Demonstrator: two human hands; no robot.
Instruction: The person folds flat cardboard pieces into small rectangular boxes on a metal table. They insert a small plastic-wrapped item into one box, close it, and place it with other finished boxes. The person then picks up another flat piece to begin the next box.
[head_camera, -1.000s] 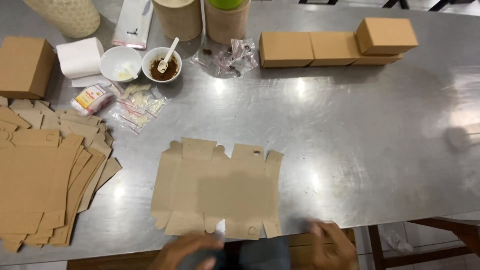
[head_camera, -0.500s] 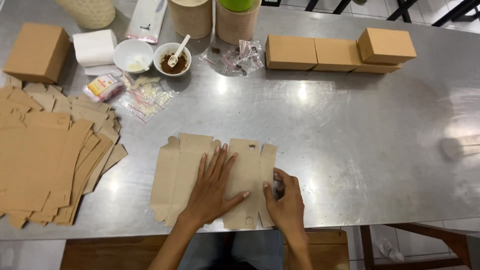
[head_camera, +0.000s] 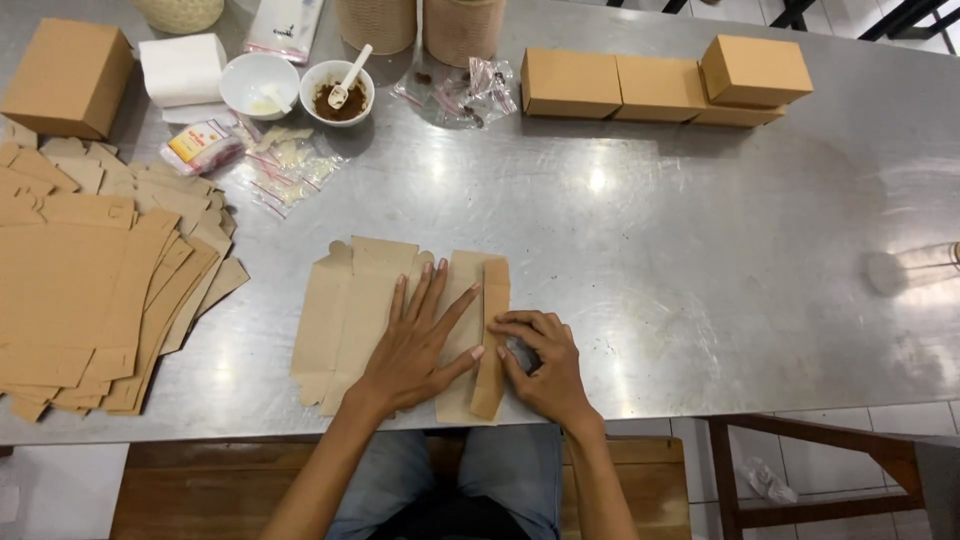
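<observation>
Cardboard blank (head_camera: 350, 320) under flat, spread left fingers (head_camera: 435, 300), right fingers (head_camera: 515, 335) apparently pinching its folded flap (head_camera: 492, 340)

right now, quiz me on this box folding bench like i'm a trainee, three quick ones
1. True or false: the left hand lies flat on the unfolded cardboard blank.
2. Which part of the blank is the right hand pressing? A) the far left flap B) the narrow strip folded over along its right edge C) nothing, it hovers above the table
3. What sticks out of the bowl of brown powder at the back of the metal table?

Key
1. True: palm down, fingers spread on the blank.
2. B: its fingers rest against the folded strip.
3. A small white spoon.
</observation>
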